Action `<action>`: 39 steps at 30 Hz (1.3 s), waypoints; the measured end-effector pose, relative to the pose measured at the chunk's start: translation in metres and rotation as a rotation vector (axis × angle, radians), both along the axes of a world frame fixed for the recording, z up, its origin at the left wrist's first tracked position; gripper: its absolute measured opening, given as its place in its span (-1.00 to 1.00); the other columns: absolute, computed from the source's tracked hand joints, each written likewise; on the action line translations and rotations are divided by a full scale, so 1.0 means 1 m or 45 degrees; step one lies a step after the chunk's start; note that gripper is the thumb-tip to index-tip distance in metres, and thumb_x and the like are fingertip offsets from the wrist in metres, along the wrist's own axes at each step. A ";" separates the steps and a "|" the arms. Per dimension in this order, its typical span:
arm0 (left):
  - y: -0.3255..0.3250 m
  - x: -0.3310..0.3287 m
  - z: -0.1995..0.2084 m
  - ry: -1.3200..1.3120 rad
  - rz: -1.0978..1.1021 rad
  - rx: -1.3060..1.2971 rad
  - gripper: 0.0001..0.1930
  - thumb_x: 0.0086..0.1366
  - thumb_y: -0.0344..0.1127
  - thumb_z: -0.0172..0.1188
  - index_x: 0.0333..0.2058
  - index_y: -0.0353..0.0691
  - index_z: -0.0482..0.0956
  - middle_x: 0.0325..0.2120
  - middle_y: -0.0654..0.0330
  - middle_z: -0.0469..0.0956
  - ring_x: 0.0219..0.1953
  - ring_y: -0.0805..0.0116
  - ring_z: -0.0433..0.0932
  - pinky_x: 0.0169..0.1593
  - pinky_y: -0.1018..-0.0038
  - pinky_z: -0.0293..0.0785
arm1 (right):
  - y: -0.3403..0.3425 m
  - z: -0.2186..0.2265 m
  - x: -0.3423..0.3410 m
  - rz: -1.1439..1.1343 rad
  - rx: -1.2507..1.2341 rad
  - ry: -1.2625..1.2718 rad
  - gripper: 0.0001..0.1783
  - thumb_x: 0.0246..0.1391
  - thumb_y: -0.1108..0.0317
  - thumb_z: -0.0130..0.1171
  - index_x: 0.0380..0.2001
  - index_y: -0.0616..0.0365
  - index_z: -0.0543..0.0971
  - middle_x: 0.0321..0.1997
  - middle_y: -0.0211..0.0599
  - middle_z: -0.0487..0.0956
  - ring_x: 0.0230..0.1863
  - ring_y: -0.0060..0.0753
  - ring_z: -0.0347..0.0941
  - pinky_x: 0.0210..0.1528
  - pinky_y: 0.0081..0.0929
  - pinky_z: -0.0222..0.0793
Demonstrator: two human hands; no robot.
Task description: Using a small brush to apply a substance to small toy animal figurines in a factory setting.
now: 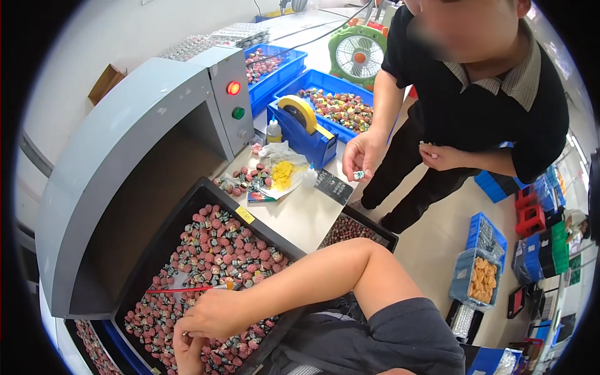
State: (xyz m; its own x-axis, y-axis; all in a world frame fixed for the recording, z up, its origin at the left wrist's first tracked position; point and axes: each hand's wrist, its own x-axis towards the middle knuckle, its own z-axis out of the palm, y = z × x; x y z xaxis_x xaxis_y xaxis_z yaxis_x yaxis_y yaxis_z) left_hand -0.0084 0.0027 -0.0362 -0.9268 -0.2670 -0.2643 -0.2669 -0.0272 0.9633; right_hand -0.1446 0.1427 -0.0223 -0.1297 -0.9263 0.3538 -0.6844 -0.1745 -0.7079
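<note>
Over a black tray (206,187) heaped with small pink-and-grey figurine-like pieces (206,250), my two hands meet. My right hand (219,312) reaches in from the right with its fingers bent, and a thin red stick (178,290) with a white and orange end lies along its upper side, seemingly held in it. Below it, at the lower edge, my left hand (189,353) has its fingertips pressed close to the right fingers. Whatever small thing is pinched there is hidden.
A grey machine housing (125,137) arches over the tray's far left. Behind stand a blue tape dispenser (306,134), white glue bottle (310,176) and blue bins (325,81) of pieces. A co-worker (475,94) at the right holds a small white-green piece (359,175).
</note>
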 end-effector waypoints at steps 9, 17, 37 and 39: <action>0.004 0.014 -0.030 0.069 -0.167 -0.343 -0.64 0.13 -0.52 0.03 -0.06 -0.33 0.26 -0.15 0.17 0.37 -0.12 0.45 0.34 -0.10 0.55 0.29 | 0.001 -0.004 0.016 -0.115 -0.097 -0.154 -0.78 0.00 0.21 -0.03 -0.48 0.16 0.37 -0.55 -0.12 0.43 -0.42 -0.02 0.38 -0.39 -0.19 0.27; 0.030 -0.001 -0.016 0.074 -0.006 -0.253 -0.69 0.13 -0.48 0.12 -0.14 -0.34 0.30 -0.26 0.23 0.40 -0.24 0.49 0.38 -0.20 0.60 0.31 | 0.000 -0.005 0.011 -0.020 -0.033 -0.398 -0.76 -0.03 0.22 0.04 -0.37 0.16 0.38 -0.37 -0.14 0.42 -0.22 -0.10 0.32 -0.25 -0.20 0.21; 0.024 -0.004 -0.012 0.016 -0.170 -0.305 -0.89 0.12 -0.41 0.10 -0.44 -0.36 0.46 -0.61 0.34 0.45 -0.60 0.65 0.31 -0.55 0.71 0.19 | 0.199 0.172 0.044 0.639 -1.468 -0.133 -0.84 0.04 0.39 -0.12 -0.45 0.11 0.48 -0.32 -0.31 0.52 -0.36 -0.41 0.46 -0.24 -0.57 0.30; 0.021 -0.002 -0.016 0.027 -0.193 -0.305 -0.89 0.12 -0.41 0.10 -0.44 -0.36 0.46 -0.61 0.34 0.45 -0.61 0.66 0.32 -0.55 0.71 0.20 | 0.213 0.176 0.050 0.763 -1.434 0.068 -0.76 0.03 0.45 -0.16 -0.48 0.12 0.55 -0.29 -0.32 0.53 -0.30 -0.44 0.47 -0.14 -0.61 0.29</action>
State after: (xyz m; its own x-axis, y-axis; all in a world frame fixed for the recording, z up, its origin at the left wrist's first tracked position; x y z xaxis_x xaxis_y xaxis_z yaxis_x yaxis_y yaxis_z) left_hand -0.0107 0.0233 -0.0517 -0.9656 -0.1773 -0.1904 -0.2301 0.2406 0.9430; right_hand -0.0949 0.3562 0.1538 0.2412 -0.0206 0.9703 -0.3133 -0.9479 0.0577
